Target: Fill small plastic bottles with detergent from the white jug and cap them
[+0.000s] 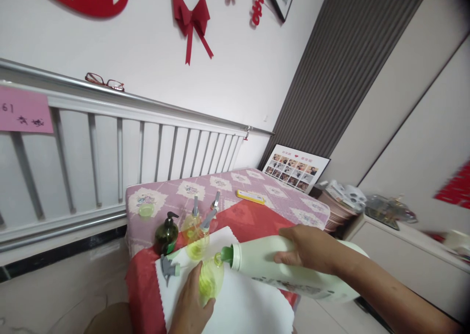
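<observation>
Two bare hands are at work in the head view, each loaded. The left hand (193,297) has its fingers curled around a small clear bottle (210,284) with yellow-green contents, standing at the near side of the counter (273,191), above or on a scalloped white sheet (249,307); contact beneath it cannot be confirmed. The right hand (308,250) has its fingers spread over the upper side of a large pale green jug (260,259), gripping it; any handle is hidden. The jug lies nearly horizontal, its green spout (227,254) at the bottle's narrow neck. Whether liquid is running cannot be told.

Principal risk, in my judgement: spillage. The jug is bulky and held by one hand, so a slight wrist dip could send a surge past the small opening. Sideways drift of either hand could part spout from neck, or tip the light bottle. Wet plastic would loosen the left grip.

Secondary exposure: a detached grey trigger sprayer (169,269) lies left of the bottle, and a filled spray bottle (198,247) stands just behind; a jolt could knock either. Overflow would reach the sheet first, then the red cloth (141,295).
</observation>
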`<move>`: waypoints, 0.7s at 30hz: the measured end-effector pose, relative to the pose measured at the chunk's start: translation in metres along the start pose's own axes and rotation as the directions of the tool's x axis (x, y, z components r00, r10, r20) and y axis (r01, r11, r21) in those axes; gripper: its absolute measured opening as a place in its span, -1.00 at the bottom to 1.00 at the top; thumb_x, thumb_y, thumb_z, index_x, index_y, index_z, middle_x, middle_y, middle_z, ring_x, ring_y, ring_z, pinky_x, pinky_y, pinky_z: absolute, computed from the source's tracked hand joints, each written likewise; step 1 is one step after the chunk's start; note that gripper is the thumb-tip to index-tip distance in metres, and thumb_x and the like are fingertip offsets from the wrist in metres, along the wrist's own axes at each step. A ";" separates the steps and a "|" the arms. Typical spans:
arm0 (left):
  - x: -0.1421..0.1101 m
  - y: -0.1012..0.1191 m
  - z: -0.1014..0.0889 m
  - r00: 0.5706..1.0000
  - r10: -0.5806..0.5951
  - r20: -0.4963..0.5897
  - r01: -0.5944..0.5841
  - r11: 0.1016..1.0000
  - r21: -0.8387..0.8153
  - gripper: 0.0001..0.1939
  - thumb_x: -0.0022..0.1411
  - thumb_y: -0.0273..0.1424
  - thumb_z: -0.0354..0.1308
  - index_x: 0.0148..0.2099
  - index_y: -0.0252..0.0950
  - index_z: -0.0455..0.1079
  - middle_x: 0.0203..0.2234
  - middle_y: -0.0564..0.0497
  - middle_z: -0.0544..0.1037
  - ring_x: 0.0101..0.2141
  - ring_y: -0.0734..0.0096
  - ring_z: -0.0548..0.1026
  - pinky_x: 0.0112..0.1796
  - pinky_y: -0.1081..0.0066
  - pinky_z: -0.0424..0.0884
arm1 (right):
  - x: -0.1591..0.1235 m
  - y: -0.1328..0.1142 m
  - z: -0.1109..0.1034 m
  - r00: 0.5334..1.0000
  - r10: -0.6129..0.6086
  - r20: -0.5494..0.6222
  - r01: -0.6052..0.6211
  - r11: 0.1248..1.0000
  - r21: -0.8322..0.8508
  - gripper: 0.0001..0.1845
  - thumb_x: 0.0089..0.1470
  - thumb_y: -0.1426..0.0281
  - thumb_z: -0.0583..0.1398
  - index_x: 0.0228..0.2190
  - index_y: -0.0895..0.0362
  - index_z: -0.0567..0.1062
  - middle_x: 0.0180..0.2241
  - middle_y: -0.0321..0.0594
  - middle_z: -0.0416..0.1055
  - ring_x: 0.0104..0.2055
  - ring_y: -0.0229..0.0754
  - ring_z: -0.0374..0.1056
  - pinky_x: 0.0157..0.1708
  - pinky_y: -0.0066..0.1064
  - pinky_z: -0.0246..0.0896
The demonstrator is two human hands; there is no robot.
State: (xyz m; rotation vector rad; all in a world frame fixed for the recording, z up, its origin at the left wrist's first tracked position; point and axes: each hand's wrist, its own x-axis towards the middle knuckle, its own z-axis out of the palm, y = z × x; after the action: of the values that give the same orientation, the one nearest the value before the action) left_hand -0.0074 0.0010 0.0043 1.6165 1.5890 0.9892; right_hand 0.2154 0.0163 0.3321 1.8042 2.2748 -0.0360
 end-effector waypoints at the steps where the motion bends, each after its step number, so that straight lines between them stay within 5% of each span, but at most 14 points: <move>1: 0.000 0.000 0.000 1.000 0.002 -0.003 -0.002 1.000 -0.007 -0.11 -0.02 -0.45 0.08 0.37 -0.42 -0.06 0.36 -0.20 0.17 0.34 0.20 0.15 0.33 0.26 0.09 | 0.000 0.000 0.000 1.000 0.007 0.004 -0.007 1.000 0.000 -0.58 0.01 -0.04 0.18 -0.41 0.07 0.49 -0.34 -0.11 0.54 -0.33 0.03 0.42 -0.43 -0.32 0.05; 21: 0.000 -0.001 0.001 0.999 0.027 -0.020 -0.028 0.999 -0.023 -0.13 0.00 -0.46 0.08 0.36 -0.42 -0.08 0.35 -0.26 0.18 0.33 0.14 0.17 0.33 0.15 0.10 | 0.002 0.001 0.000 1.000 -0.009 0.008 0.009 1.000 -0.013 -0.55 0.02 -0.06 0.17 -0.38 0.08 0.50 -0.34 -0.10 0.54 -0.32 0.02 0.42 -0.43 -0.33 0.05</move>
State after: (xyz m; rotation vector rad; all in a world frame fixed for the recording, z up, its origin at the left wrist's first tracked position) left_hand -0.0069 0.0011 0.0030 1.6213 1.5661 1.0374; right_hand 0.2157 0.0180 0.3315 1.7843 2.2724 -0.0297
